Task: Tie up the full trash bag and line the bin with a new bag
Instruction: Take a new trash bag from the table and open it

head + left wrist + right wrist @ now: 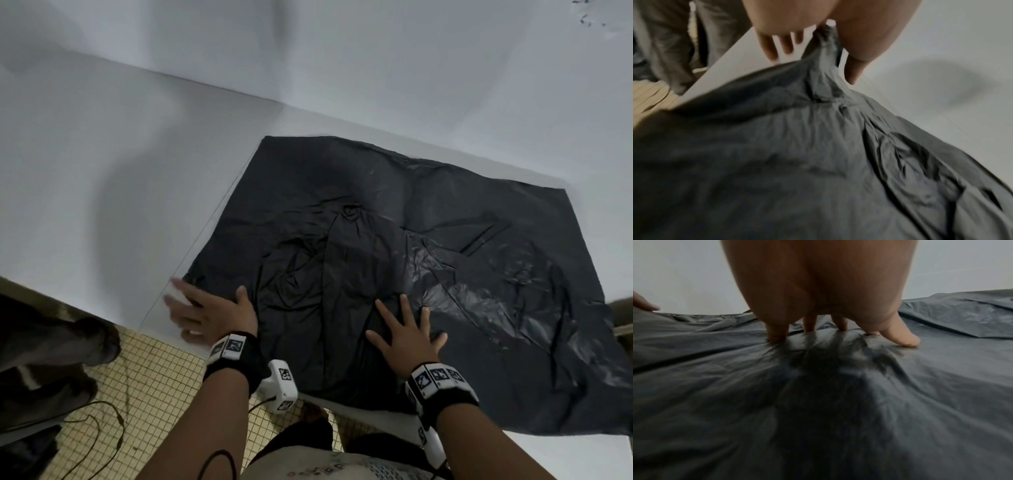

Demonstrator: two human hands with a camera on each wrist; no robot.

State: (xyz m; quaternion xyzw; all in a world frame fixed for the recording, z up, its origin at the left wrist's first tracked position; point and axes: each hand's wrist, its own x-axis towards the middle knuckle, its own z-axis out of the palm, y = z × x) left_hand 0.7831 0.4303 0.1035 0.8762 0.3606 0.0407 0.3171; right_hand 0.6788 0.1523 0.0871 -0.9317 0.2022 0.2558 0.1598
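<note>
A black trash bag (394,257) lies spread flat and crumpled on the white table (120,188). My left hand (209,311) is at the bag's near left corner. In the left wrist view that corner (824,48) is drawn up into a peak, pinched between my thumb (857,65) and fingers (772,48). My right hand (406,329) lies on the bag near the table's front edge with its fingers spread. In the right wrist view its fingertips (777,334) press into the plastic (818,402). No bin is in view.
The table meets a white wall (376,68) at the back. Yellow tiled floor (137,377) lies below the front edge, with a dark cable (102,428) on it. Another person's legs and shoes (51,342) stand at the left.
</note>
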